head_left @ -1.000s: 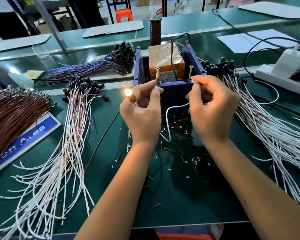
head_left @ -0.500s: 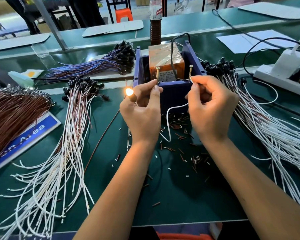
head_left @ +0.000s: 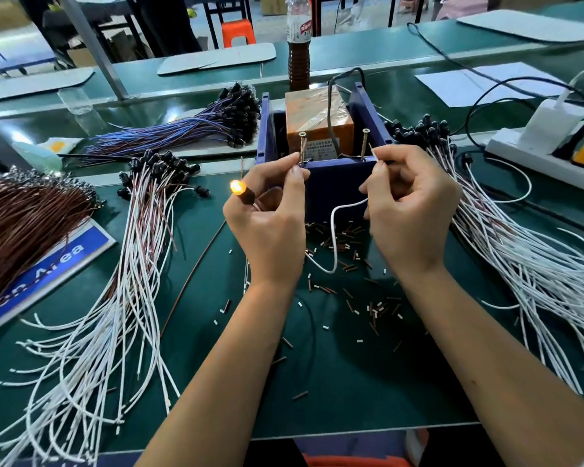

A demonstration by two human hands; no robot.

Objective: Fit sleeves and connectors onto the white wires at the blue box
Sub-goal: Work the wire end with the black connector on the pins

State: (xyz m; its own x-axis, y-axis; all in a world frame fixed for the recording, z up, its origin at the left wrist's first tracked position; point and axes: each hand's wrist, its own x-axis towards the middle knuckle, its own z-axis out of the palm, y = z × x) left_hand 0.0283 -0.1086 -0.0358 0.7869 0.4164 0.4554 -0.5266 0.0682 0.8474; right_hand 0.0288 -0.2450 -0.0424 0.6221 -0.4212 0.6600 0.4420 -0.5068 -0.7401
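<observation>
- The blue box (head_left: 334,187) is set at the centre of the green bench (head_left: 317,382), just beyond both hands; two brass screws (head_left: 364,143) stand upright at its near wall, and each hand is raised to one of them, presumably so that the two wire ends can be touched to them as contacts.
- The left hand (head_left: 267,224) is closed round a small black lamp holder (head_left: 246,193) whose tip glows orange; its thumb and forefinger are pinched at the left screw.
- The right hand (head_left: 408,210) is closed on the white wire (head_left: 334,230), pinched near its end beside the right screw; the slack is left to hang in a loop between the hands.
- The wire is seen as thin, white and limp; whether a sleeve is already on it cannot be told.
- Cut sleeves (head_left: 344,237) are scattered near the box; bundles of white wires (head_left: 520,257) are laid left and right within reach.
</observation>
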